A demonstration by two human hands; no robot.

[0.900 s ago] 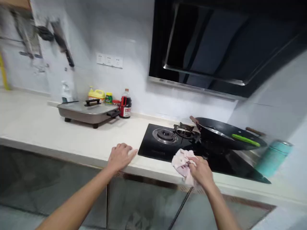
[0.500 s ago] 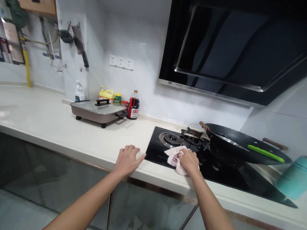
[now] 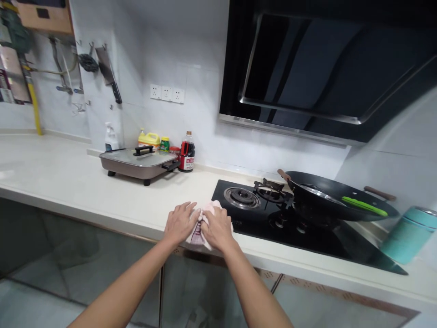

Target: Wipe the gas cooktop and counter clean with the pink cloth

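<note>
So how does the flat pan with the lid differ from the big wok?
The lidded pan is rectangular, while the wok is round. The lidded pan stands on the counter on black feet; the wok sits over the stove. The handles in view are black on the lidded pan, brown on the wok. Both are wide vessels with handles.

1. On your left, a lidded pan [image 3: 136, 169] is standing beside a dark bottle [image 3: 187, 157].
2. A cleaver [image 3: 108, 73] is hanging on the wall [image 3: 133, 68].
3. A black range hood [image 3: 317, 73] is looming on your right.
4. Below it, a wok [image 3: 324, 206] is sitting near a turquoise container [image 3: 408, 237].
</note>
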